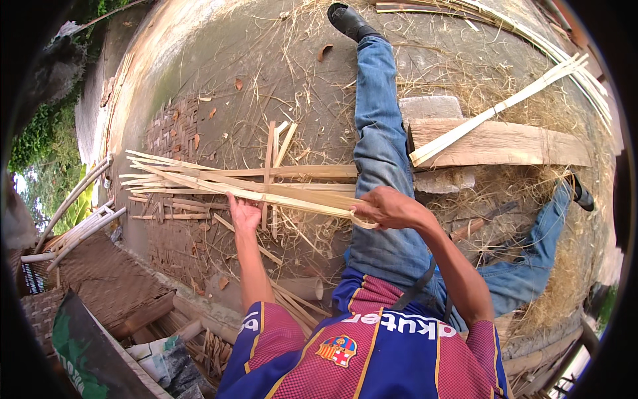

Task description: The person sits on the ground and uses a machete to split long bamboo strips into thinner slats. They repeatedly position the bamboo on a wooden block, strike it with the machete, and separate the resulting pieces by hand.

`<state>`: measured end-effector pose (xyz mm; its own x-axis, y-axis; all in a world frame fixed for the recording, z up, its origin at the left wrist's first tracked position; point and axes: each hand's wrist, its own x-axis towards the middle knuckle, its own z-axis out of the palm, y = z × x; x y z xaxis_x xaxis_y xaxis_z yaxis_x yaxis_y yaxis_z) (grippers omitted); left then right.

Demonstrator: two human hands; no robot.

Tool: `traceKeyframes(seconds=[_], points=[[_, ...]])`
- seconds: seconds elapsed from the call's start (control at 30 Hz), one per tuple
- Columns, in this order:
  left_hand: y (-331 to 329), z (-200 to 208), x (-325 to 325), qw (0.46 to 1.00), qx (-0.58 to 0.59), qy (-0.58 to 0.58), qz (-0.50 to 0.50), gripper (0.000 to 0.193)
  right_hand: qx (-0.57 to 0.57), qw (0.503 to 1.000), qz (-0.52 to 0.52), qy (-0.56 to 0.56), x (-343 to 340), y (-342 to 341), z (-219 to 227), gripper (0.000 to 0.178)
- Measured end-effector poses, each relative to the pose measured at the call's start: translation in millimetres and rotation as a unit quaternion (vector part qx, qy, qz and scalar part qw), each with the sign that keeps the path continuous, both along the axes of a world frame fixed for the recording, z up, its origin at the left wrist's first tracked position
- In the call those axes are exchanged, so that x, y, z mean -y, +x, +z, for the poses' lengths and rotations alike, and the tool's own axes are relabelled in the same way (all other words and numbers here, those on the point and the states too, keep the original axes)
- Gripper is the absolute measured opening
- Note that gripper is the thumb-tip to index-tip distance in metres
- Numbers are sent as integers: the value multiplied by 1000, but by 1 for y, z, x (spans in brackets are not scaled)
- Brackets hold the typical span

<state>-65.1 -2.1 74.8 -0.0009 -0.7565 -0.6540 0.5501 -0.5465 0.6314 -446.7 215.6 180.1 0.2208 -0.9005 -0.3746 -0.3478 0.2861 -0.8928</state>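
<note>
A bundle of long, pale split bamboo strips [292,197] runs leftward from my lap, its far ends fanned apart. My right hand [385,207] is closed around the bundle's near end over my thigh, where a thin strip curls into a small loop [363,223]. Under the middle of the bundle, my left hand [245,214] is palm up with the thumb stretched out, touching the strips. Its other fingertips are partly hidden. More strips [312,171] lie just beyond, reaching to my leg, and a short upright strip [269,159] crosses them.
Right of my leg, a wide wooden plank [505,143] rests by pale blocks [432,107], with bamboo strips [492,121] across it. A wooden-handled blade [470,229] lies between my legs. Fibre shavings [492,80] litter the ground. A woven mat [174,133] lies left.
</note>
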Motion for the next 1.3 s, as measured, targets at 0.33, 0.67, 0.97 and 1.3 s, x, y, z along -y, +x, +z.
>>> traceKeyframes(seconds=[0.33, 0.67, 0.97, 1.3], points=[[-92, -14, -81, 990, 23, -8, -136, 44, -89, 992, -44, 74, -103, -105, -3, 61], [-99, -27, -105, 995, -2, -16, -100, 39, -136, 984, -115, 4, -111, -97, 3, 44], [-89, 1, -117, 971, -104, -108, -186, 36, -247, 952, -147, -104, -101, -67, -2, 40], [-114, -28, -114, 991, -74, 101, -45, 31, -272, 955, -117, -25, -116, -87, 3, 36]])
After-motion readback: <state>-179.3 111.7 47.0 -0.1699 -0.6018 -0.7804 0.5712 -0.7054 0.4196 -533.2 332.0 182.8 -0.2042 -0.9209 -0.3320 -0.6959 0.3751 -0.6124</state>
